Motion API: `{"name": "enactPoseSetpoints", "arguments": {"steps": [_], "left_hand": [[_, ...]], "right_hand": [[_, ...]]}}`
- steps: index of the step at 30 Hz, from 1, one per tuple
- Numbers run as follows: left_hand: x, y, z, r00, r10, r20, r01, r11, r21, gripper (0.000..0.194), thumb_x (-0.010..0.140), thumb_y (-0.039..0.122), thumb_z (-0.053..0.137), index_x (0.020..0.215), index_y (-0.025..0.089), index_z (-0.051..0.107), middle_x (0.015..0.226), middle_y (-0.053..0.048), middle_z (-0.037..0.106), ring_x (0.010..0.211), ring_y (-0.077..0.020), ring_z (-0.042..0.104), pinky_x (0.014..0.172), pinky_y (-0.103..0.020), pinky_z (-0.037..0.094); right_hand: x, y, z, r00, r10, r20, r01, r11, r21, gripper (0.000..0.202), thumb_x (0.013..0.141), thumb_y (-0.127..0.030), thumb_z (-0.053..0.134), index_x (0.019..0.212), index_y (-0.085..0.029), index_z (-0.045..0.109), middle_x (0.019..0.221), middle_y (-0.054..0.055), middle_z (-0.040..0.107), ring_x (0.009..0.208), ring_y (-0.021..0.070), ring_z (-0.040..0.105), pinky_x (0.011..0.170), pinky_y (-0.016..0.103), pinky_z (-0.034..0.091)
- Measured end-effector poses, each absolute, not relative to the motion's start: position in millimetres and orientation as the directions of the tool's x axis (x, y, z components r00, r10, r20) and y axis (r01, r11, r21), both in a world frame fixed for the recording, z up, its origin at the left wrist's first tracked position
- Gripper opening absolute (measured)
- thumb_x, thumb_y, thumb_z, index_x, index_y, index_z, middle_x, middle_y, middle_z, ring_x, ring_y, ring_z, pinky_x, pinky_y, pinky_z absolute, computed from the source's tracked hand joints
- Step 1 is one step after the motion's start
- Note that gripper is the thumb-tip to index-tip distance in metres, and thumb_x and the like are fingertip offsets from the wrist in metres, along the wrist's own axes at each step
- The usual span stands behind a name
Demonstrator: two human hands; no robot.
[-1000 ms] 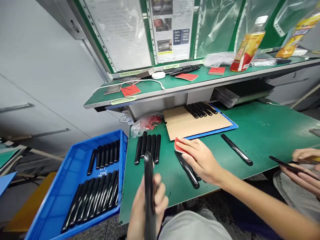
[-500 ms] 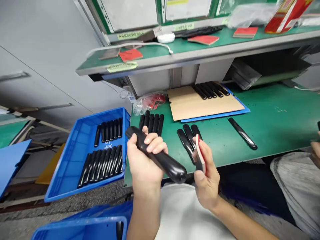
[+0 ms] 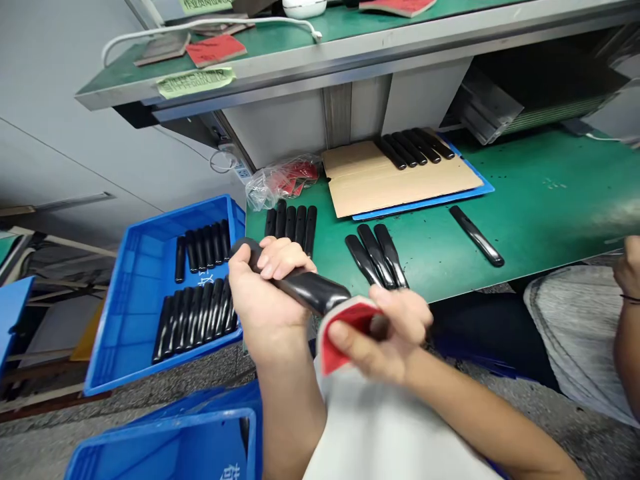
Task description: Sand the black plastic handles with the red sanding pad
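My left hand (image 3: 270,293) is wrapped round a glossy black handle (image 3: 315,291), which slants down to the right above the bench front. My right hand (image 3: 393,330) pinches a red-backed, pale-edged sanding pad (image 3: 332,357) between thumb and fingers. The bent pad cups the lower end of the handle and hides its tip. Just beyond my right hand, three black handles (image 3: 377,257) lie side by side on the green bench. Another row of black handles (image 3: 300,223) lies behind my left hand, partly covered by it.
A blue crate (image 3: 107,333) with rows of black handles stands at left, with a second blue crate (image 3: 165,427) below. Cardboard (image 3: 360,187) carries several handles; a single handle (image 3: 475,235) lies at right. A shelf (image 3: 350,50) overhangs the bench. A co-worker's hand (image 3: 629,267) is far right.
My right hand has brought the pad leftward onto the handle's lower end; before, it was apart from it. The view has tipped downward and closer to the bench.
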State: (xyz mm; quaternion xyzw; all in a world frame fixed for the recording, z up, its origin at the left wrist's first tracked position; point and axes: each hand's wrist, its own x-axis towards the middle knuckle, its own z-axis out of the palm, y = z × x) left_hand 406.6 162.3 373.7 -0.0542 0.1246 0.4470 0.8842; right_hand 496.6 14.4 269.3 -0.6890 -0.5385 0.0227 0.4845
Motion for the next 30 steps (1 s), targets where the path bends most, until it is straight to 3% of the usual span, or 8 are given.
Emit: {"name": "enactPoseSetpoints", "arguments": {"steps": [5, 9, 15, 19, 21, 23, 26, 30], "left_hand": [[401, 165, 374, 0.599, 0.731, -0.326, -0.789, 0.609, -0.084, 0.018, 0.092, 0.025, 0.037, 0.077, 0.025, 0.027, 0.048, 0.01, 0.033, 0.035, -0.0074, 0.041, 0.038, -0.015, 0.038], [395, 160, 388, 0.655, 0.686, -0.317, -0.748, 0.647, -0.145, 0.018, 0.095, 0.026, 0.036, 0.078, 0.025, 0.03, 0.05, 0.01, 0.032, 0.035, -0.0068, 0.039, 0.038, -0.014, 0.037], [383, 163, 391, 0.641, 0.711, -0.29, -0.762, 0.634, -0.132, 0.019, 0.1, 0.032, 0.034, 0.084, 0.023, 0.036, 0.051, 0.01, 0.033, 0.036, -0.0061, 0.039, 0.037, -0.012, 0.038], [389, 167, 393, 0.665, 0.685, -0.298, -0.742, 0.651, -0.161, 0.039, 0.102, 0.054, 0.035, 0.098, 0.017, 0.046, 0.064, 0.007, 0.039, 0.045, -0.0073, 0.045, 0.04, -0.014, 0.044], [395, 165, 397, 0.678, 0.676, -0.288, -0.727, 0.674, -0.13, 0.045, 0.098, 0.06, 0.046, 0.104, 0.015, 0.046, 0.077, 0.001, 0.045, 0.06, -0.009, 0.052, 0.051, -0.015, 0.053], [400, 162, 398, 0.67, 0.673, -0.312, -0.727, 0.68, -0.093, 0.038, 0.101, 0.052, 0.048, 0.107, 0.014, 0.048, 0.085, -0.003, 0.05, 0.071, -0.0099, 0.057, 0.063, -0.018, 0.059], [405, 156, 391, 0.642, 0.714, -0.28, -0.751, 0.658, -0.044, 0.035, 0.106, 0.043, 0.04, 0.12, 0.014, 0.052, 0.082, -0.001, 0.058, 0.069, -0.0079, 0.062, 0.066, -0.016, 0.058], [402, 147, 383, 0.671, 0.711, -0.211, -0.721, 0.692, 0.037, 0.039, 0.106, 0.043, 0.04, 0.128, 0.013, 0.052, 0.069, 0.006, 0.06, 0.046, -0.0031, 0.055, 0.043, -0.01, 0.047]], "right_hand": [[517, 41, 261, 0.578, 0.479, 0.66, 0.762, -0.028, -0.647, 0.041, 0.104, -0.038, 0.043, 0.143, -0.043, 0.054, 0.147, 0.007, 0.046, 0.127, 0.0338, 0.05, 0.104, 0.056, 0.042], [515, 48, 259, 0.478, 0.589, 0.652, 0.783, 0.052, -0.62, 0.04, 0.1, -0.046, 0.051, 0.139, -0.042, 0.058, 0.15, 0.004, 0.046, 0.128, 0.0326, 0.052, 0.105, 0.052, 0.045], [532, 45, 260, 0.558, 0.641, 0.527, 0.605, 0.121, -0.787, 0.038, 0.103, -0.036, 0.048, 0.139, -0.03, 0.06, 0.144, 0.01, 0.054, 0.129, 0.0295, 0.052, 0.109, 0.051, 0.043], [519, 25, 285, 0.594, 0.763, 0.257, 0.07, 0.269, -0.961, 0.048, 0.103, -0.052, 0.041, 0.144, -0.031, 0.053, 0.143, 0.009, 0.057, 0.1, 0.0231, 0.062, 0.082, 0.038, 0.054], [511, 18, 297, 0.559, 0.821, 0.112, -0.222, 0.279, -0.934, 0.053, 0.102, -0.057, 0.038, 0.144, -0.029, 0.052, 0.138, 0.01, 0.059, 0.085, 0.02, 0.06, 0.07, 0.034, 0.051], [506, 13, 305, 0.531, 0.846, 0.048, -0.34, 0.265, -0.902, 0.055, 0.101, -0.059, 0.039, 0.142, -0.026, 0.054, 0.133, 0.01, 0.062, 0.081, 0.0188, 0.057, 0.07, 0.034, 0.049], [506, 7, 312, 0.525, 0.848, 0.07, -0.3, 0.262, -0.917, 0.057, 0.099, -0.061, 0.042, 0.141, -0.026, 0.056, 0.133, 0.009, 0.063, 0.084, 0.019, 0.057, 0.074, 0.034, 0.048], [511, -3, 319, 0.479, 0.816, 0.322, 0.024, 0.354, -0.935, 0.053, 0.102, -0.059, 0.04, 0.145, -0.032, 0.053, 0.152, 0.005, 0.048, 0.114, 0.0248, 0.057, 0.089, 0.038, 0.05]]}}
